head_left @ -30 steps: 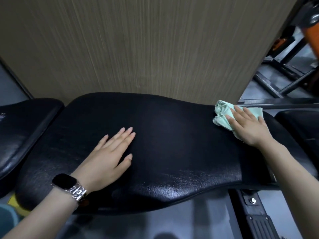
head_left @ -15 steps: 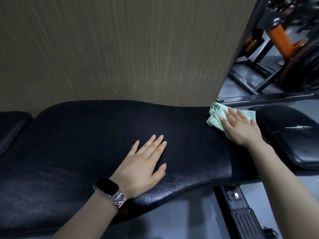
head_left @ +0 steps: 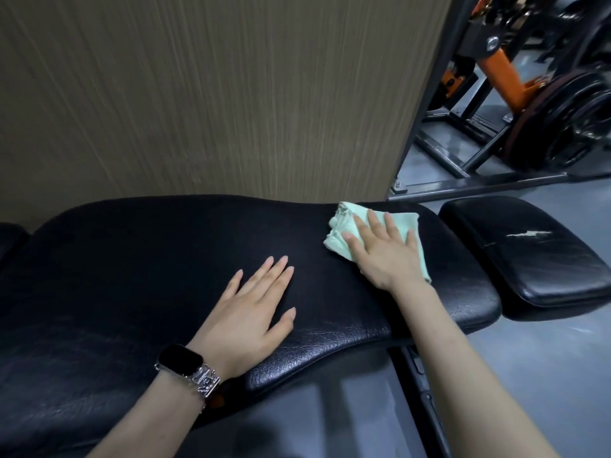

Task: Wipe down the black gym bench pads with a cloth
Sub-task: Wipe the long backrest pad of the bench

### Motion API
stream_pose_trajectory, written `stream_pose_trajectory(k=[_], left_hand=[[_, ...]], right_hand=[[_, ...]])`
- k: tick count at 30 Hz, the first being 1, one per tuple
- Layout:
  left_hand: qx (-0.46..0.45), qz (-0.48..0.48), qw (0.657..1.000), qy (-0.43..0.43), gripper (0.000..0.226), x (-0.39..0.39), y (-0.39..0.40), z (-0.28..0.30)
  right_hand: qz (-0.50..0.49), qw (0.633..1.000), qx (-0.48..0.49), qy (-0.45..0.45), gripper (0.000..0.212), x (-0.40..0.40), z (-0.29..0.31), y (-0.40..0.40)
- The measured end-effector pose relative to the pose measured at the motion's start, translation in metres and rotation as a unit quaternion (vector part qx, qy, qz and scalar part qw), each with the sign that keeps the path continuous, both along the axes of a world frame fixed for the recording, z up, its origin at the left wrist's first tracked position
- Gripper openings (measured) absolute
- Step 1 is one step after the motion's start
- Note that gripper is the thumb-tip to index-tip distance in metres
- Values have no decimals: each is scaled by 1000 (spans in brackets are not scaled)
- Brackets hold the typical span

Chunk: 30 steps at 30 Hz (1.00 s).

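A long black bench pad [head_left: 148, 259] stretches across the view in front of a wood-grain wall. My left hand [head_left: 251, 312] lies flat on its middle with straight fingers and wears a black watch at the wrist. My right hand [head_left: 385, 252] presses flat on a crumpled mint-green cloth [head_left: 344, 226] near the pad's right end. A smaller black seat pad [head_left: 529, 259] with a white scuff sits just right of the long pad, with a narrow gap between them.
The wood-grain wall [head_left: 198, 94] stands directly behind the bench. At the upper right are an orange and black machine frame [head_left: 502, 71] and stacked weight plates [head_left: 568, 127]. Grey floor [head_left: 545, 375] lies in front, and the bench's black metal frame [head_left: 420, 391] runs under my right forearm.
My view has swung to the right, bringing the seat pad and weight plates into sight. My right hand and the cloth have slid a little along the pad toward me. My left hand stays flat.
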State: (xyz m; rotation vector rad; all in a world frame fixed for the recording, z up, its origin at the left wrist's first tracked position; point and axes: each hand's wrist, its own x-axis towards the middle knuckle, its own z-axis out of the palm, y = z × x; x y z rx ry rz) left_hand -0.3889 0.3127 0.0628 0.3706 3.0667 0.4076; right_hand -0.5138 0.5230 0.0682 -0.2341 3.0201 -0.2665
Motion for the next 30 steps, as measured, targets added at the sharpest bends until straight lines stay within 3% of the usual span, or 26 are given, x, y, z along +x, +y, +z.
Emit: stream_pose_trajectory(k=[9,15,18,23,30], left_hand=[[-9,27,1000,2,84,9,-15,1],[-1,40,999,-6,82,19,-27,2],[-14,42,999,-11,82,21,-31,3],[-10,44,999,-15,83,22,-35,5],[-1,36,999,-10,101,27,-42,2]], right_hand=[[126,991,-35,8,55,29,-4,-72],[163,986,-40,5,55,31,-3,-65],[145,989,-32,5,57,34,-3,-39],[83,996,-12,16,86,40,0,19],[-39,999,-1,8,67,54,4,89]])
